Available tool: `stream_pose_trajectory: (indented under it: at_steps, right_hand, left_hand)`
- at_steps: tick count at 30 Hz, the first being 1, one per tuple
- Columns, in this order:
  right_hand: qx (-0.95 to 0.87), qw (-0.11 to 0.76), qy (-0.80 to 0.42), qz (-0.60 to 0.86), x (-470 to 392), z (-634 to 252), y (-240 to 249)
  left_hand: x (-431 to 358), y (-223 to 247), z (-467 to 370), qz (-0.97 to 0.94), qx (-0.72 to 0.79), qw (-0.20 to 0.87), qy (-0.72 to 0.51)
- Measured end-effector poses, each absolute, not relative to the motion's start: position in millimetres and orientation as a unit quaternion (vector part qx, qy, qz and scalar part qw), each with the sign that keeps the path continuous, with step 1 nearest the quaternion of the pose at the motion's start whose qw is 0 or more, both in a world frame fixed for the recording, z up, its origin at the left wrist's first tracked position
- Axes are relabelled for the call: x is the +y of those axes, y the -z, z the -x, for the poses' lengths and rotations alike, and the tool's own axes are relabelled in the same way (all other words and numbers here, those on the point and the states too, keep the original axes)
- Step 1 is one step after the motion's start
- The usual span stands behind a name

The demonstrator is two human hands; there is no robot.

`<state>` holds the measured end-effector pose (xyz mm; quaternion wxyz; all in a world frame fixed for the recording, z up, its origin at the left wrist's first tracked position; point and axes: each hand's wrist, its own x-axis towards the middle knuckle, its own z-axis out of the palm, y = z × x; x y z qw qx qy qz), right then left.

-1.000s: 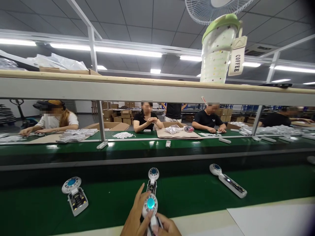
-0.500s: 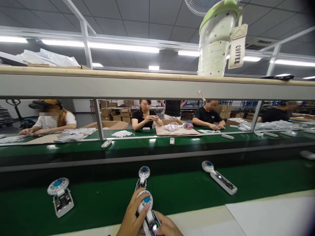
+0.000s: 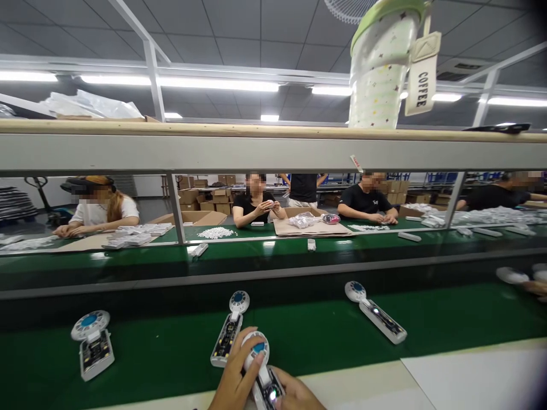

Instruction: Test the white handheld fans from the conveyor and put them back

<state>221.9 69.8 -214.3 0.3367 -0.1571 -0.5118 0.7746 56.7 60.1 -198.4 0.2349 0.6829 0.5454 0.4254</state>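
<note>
From here I see a white device (image 3: pixel 265 376) with a blue disc (image 3: pixel 258 347), a green belt (image 3: pixel 316 336), and a star-speckled pale cup (image 3: pixel 378 74) with a green lid (image 3: pixel 363 24).

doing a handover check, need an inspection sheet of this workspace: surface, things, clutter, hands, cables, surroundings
Surface: green surface, white sheet at near right
Things: white device held, its light glowing; left device, middle device and right device lie on the green surface, insides showing
Clutter: cup on the shelf, plastic bags at upper left
Hands: left hand on the white device's round head, right hand on its handle
Cables: nothing seen
Surroundings: people opposite, boxes behind them, another person's hand at right edge, blurred
</note>
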Motion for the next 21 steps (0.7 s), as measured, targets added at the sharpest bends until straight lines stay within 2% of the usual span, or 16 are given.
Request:
stream_pose_trajectory:
  at_steps: [9,21]
  right_hand:
    - [-0.518,0.361,-0.763,0.137,72,-219,217]
    - [-0.479,0.322,-0.800,0.165,71,-223,226]
  left_hand:
    - [61,194,-56,-0.682,0.534,0.244,-0.436]
    - [63,191,-56,-0.674,0.531,0.280,-0.431]
